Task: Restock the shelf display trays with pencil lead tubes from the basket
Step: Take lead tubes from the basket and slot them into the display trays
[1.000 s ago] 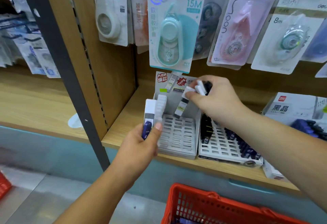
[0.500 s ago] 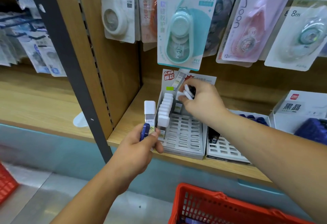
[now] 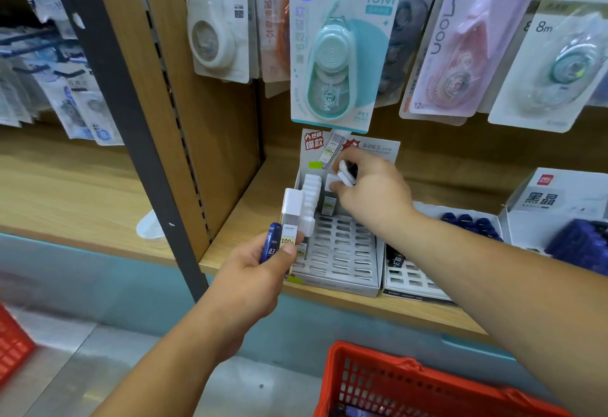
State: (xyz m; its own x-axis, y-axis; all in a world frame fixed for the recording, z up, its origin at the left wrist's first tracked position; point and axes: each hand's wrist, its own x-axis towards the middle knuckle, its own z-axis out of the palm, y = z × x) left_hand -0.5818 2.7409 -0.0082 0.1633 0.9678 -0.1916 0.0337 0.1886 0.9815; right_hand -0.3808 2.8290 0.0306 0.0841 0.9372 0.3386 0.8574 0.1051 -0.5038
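Pencil lead tubes [image 3: 289,219] fill your left hand [image 3: 260,265], clenched around them at 9 o'clock of the white tray [image 3: 342,252]. Your right hand [image 3: 368,192] pinches more tubes over its back row; crowding the filled column [image 3: 311,199] could topple it.

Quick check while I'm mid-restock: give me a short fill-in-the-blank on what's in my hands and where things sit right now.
1. The left hand holds a white-capped tube and a ____-coloured tube.
2. The right hand reaches over the back of the ____ display tray.
3. Slotted tubes fill that tray's far-____ column.
4. The basket below the shelf is ____.

Missing words: blue; white; left; red
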